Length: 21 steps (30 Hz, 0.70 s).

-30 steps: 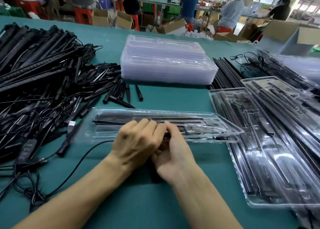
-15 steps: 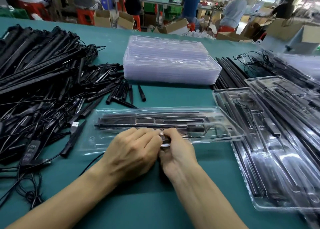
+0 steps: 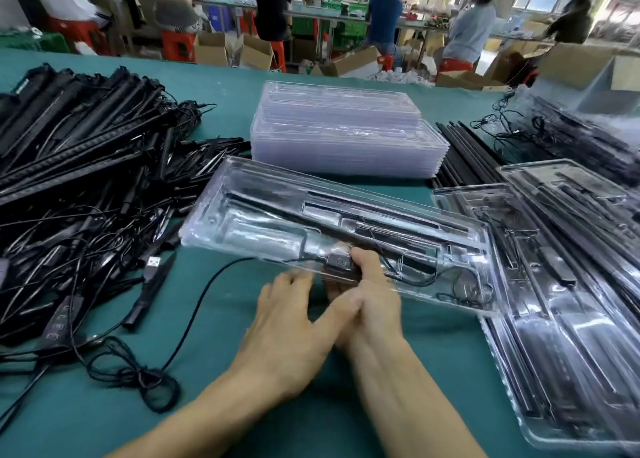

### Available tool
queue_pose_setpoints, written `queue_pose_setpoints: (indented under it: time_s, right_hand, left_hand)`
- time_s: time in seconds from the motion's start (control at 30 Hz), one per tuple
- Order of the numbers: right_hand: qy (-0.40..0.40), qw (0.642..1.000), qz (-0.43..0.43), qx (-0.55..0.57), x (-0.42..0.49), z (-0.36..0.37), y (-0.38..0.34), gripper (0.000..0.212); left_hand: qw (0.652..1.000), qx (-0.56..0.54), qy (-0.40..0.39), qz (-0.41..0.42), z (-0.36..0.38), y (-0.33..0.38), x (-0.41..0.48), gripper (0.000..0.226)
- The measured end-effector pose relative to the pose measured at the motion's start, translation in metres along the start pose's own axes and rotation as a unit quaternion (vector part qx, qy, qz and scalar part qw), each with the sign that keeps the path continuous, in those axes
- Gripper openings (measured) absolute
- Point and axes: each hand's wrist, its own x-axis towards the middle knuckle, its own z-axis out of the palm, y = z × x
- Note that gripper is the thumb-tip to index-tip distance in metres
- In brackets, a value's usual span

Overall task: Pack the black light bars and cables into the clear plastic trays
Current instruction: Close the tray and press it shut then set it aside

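A clear plastic tray (image 3: 263,215) holding black light bars (image 3: 381,215), a cable and an inline controller (image 3: 341,262) is lifted off the green table and angled, its right end over the packed trays. My right hand (image 3: 370,305) grips the tray's near edge, thumb on top beside the controller. My left hand (image 3: 287,315) lies just left of it, fingers stretched loosely toward the tray's edge, blurred, holding nothing I can see. A loose black cable (image 3: 194,305) trails from under the tray to the left.
A big heap of black light bars and cables (image 3: 69,167) fills the left side, with a USB plug (image 3: 152,262) at its edge. Stacked empty trays (image 3: 346,139) stand behind. Packed trays (image 3: 554,284) and black rods (image 3: 464,153) lie right. People work beyond the table.
The tray lay flat on the table under both hands; now it is raised and swung rightward in my right hand. My left hand has come off it.
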Motion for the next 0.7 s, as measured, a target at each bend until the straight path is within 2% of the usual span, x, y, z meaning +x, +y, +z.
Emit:
queue_pose_setpoints:
  time_s: [0.03,0.07,0.13,0.17,0.23,0.3,0.43,0.53,0.63,0.7]
  right_hand:
    - [-0.005,1.0,0.002,0.012,-0.001,0.002,0.001,0.03]
    - [-0.014,0.999,-0.001,0.034,-0.003,0.004,0.003,0.031]
    - [-0.038,0.997,-0.012,0.065,-0.007,0.009,0.007,0.024]
    - [-0.046,0.997,-0.011,0.066,-0.011,0.01,0.011,0.019]
    - [-0.049,0.996,-0.004,0.068,-0.015,0.01,0.016,0.011]
    - [-0.036,0.997,-0.008,0.065,-0.016,0.01,0.018,0.01]
    - [-0.018,0.999,-0.009,0.034,-0.014,0.013,0.016,0.006]
    - [-0.009,1.0,0.021,0.014,-0.014,0.016,0.015,0.009]
    - [-0.02,0.999,0.044,0.019,-0.013,0.016,0.014,0.018]
    - [-0.037,0.998,0.048,0.026,-0.014,0.017,0.014,0.028]
  left_hand:
    - [0.996,-0.083,0.02,-0.032,0.003,0.004,0.0,0.072]
    - [0.976,-0.199,0.052,-0.069,0.006,0.007,0.004,0.065]
    - [0.887,-0.43,0.113,-0.122,0.007,0.011,0.017,0.037]
    - [0.843,-0.501,0.131,-0.143,0.006,0.012,0.024,0.023]
    - [0.799,-0.556,0.155,-0.166,0.003,0.014,0.033,0.02]
    - [0.79,-0.558,0.17,-0.186,0.005,0.012,0.038,0.02]
    - [0.8,-0.535,0.179,-0.205,0.01,0.006,0.042,0.027]
    - [0.787,-0.548,0.202,-0.197,0.009,0.004,0.042,0.055]
    - [0.778,-0.568,0.212,-0.168,0.011,0.007,0.039,0.03]
    - [0.779,-0.577,0.202,-0.143,0.011,0.01,0.038,0.033]
